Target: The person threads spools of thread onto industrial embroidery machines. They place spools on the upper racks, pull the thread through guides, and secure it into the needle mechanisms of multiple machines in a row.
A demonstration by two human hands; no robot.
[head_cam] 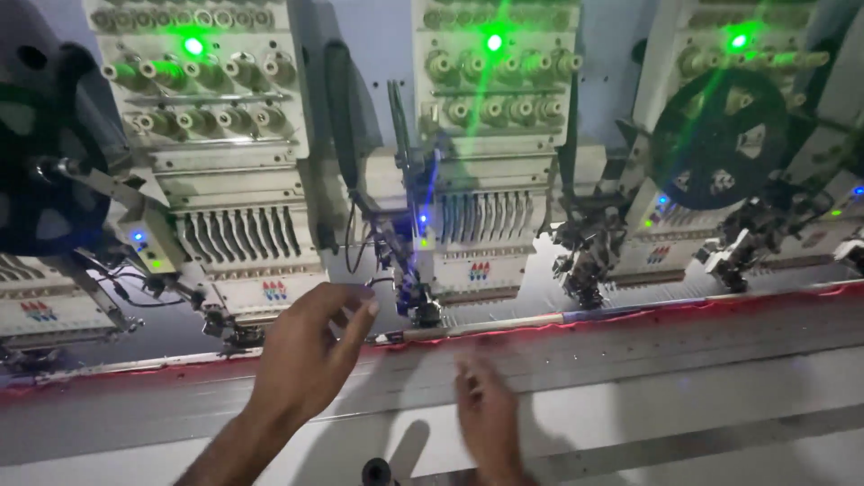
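My left hand (306,355) is raised in front of a multi-head embroidery machine, fingers spread and curled, holding nothing. Its fingertips are close to the sewing head in the middle (481,229), near the needle foot (418,310). My right hand (486,409) is lower and blurred, fingers loosely together, hovering over the grey machine bed (648,355), with nothing in it. Along the bed's far edge lies a red strip of fabric (630,312).
Another sewing head (238,225) stands on the left and one (684,225) on the right, each with a green lamp and thread tension knobs above. Two black reels (720,139) (40,171) hang at the sides. A small black knob (378,471) sits at the bottom edge.
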